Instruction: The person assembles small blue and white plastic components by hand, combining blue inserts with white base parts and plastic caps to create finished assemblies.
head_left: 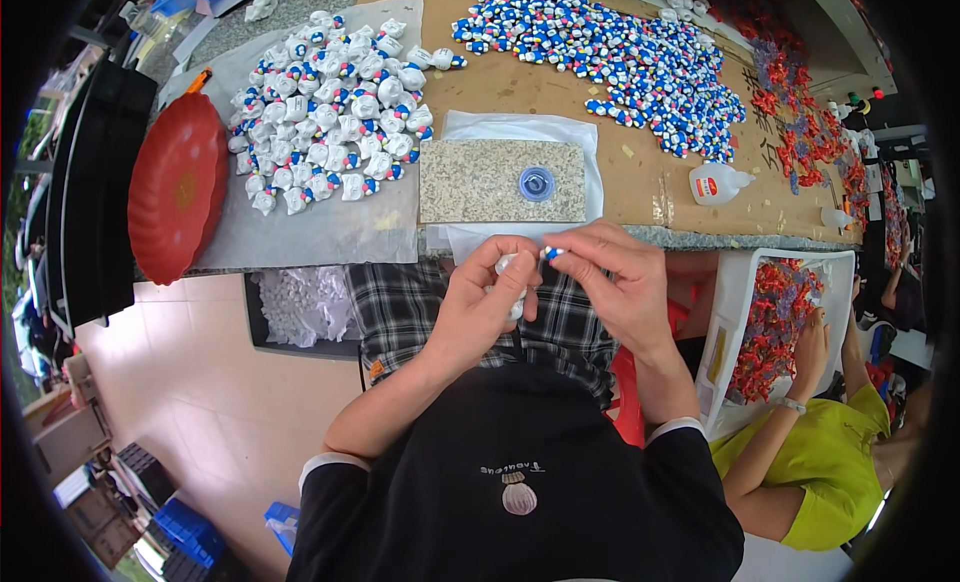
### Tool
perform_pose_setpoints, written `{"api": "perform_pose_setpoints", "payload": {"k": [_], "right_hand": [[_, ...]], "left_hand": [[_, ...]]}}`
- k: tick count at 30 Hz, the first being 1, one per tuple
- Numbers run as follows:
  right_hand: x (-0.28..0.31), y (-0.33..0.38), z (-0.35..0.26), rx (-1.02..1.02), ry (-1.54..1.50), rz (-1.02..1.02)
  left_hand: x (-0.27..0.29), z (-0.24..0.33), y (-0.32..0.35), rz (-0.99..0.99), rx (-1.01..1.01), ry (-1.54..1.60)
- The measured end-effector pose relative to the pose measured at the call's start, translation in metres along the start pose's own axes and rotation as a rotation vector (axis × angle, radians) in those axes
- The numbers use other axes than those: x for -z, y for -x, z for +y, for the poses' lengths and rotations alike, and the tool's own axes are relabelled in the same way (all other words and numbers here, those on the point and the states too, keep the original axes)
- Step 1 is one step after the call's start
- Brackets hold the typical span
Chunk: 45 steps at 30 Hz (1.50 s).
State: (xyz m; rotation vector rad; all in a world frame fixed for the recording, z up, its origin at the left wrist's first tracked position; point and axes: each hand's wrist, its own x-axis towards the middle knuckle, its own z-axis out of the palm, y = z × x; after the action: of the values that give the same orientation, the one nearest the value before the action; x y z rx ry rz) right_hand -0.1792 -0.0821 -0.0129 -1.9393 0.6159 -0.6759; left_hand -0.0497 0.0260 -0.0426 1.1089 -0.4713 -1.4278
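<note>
Close to the table's front edge, my left hand (480, 300) is closed around a white molded figurine piece (517, 308), mostly covered by the fingers. My right hand (625, 287) pinches a small blue-and-white piece (551, 253) between thumb and fingertips, right beside the left fingertips. Whether the two pieces touch, I cannot tell. Just beyond my hands lies a speckled stone slab (465, 187) on white sheeting, with a small round dish of blue liquid or paste (537, 184) on it.
White figurines with blue parts (325, 112) cover a sheet at left, beside a red scalloped tray (175, 197). Small blue-and-white pieces (610, 67) spread across the back. A squeeze bottle (715, 185) lies right. A co-worker's hand (812, 354) reaches into a white bin (712, 382) of red pieces.
</note>
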Motion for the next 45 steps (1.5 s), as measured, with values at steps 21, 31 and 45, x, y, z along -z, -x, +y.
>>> {"api": "perform_pose_setpoints", "payload": {"k": [21, 31, 45], "right_hand": [[-0.001, -0.049, 0.002, -0.197, 0.036, 0.018], [-0.022, 0.001, -0.006, -0.223, -0.507, 0.095], [-0.042, 0.021, 0.004, 0.015, -0.452, 0.243]], "left_hand": [[0.021, 0.008, 0.013, 0.041, 0.039, 0.401], [0.009, 0.001, 0.005, 0.112, -0.043, 0.416], [0.001, 0.000, 0.002, 0.120, -0.308, 0.085]]}}
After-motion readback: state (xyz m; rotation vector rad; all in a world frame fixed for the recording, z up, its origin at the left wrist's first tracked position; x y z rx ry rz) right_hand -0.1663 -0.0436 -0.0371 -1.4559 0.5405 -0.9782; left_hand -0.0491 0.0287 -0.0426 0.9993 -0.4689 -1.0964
